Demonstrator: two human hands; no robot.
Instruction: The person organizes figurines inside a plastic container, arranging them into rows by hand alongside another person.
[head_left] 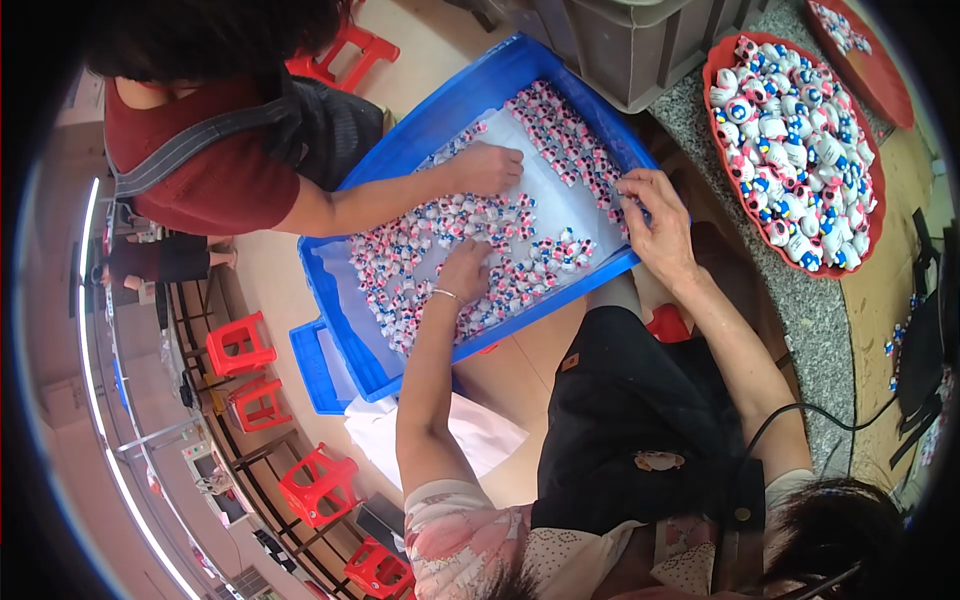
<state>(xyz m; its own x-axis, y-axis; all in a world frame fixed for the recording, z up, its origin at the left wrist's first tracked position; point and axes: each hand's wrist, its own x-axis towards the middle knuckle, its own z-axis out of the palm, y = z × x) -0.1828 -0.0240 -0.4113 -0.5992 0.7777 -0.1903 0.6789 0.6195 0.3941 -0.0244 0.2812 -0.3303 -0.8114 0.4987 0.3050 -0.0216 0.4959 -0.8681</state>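
Note:
A blue tray (352,345) lined with white sheeting holds many small white, pink and blue figurines (390,255). My left hand (464,272), with a bracelet at the wrist, reaches down among the loose figurines; its fingertips are hidden. Over the tray's right side is my right hand (652,215), thumb and fingers curled beside the rows of figurines (565,135); anything between the fingertips is too small to make out. A co-worker's hand (490,169) is closed above the middle of the tray, apart from mine.
On the stone counter (805,345) at right sits a red plate (716,125) heaped with figurines, another red plate (880,75) behind it. A grey crate (645,50) stands beyond the blue tray. Red stools (240,345) and another person (160,258) are at left.

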